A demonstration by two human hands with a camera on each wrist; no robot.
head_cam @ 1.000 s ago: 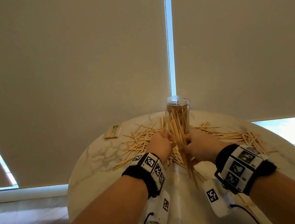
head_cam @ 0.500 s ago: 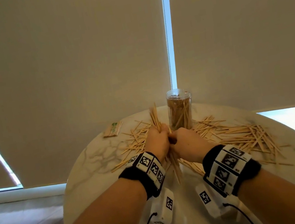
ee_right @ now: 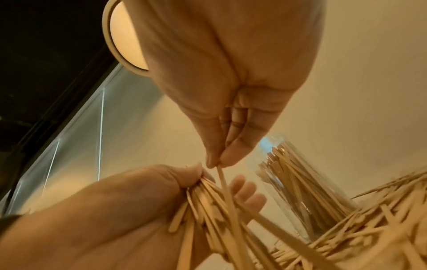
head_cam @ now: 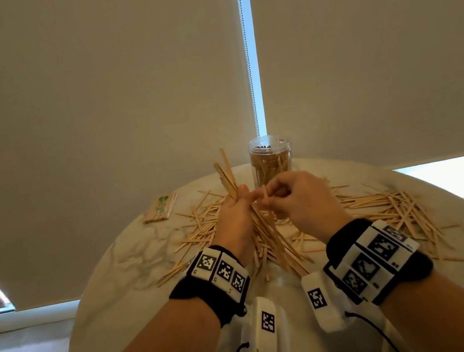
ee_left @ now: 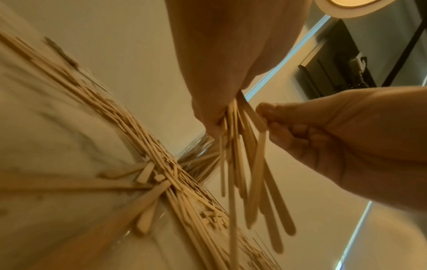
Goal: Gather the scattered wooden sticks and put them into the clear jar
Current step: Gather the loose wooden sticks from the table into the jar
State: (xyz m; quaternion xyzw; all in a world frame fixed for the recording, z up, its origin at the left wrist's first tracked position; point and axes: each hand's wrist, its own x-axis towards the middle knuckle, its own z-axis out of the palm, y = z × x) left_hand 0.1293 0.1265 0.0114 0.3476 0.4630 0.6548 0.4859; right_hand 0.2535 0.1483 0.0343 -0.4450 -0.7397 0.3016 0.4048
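Wooden sticks (head_cam: 384,204) scattered across the round marble surface (head_cam: 121,257), on both sides of the clear jar (head_cam: 271,159) and in front of it. Jar upright at the far edge, open at the top, already packed with many sticks. Bundle of sticks (head_cam: 260,226) raised above the surface in front of the jar, tilted, upper ends fanning up and to the left, lower ends splayed toward the wrists. Left hand (head_cam: 234,222) wrapped around the bundle, fingers clenched on it. Right hand (head_cam: 300,199) just beside it, thumb and forefinger pinching 1 single stick (ee_right: 227,193) at its top end, that stick lying against the bundle. Small wrapped pack of sticks (head_cam: 160,208) lying apart at the far left of the surface. Marker bands on both wrists.
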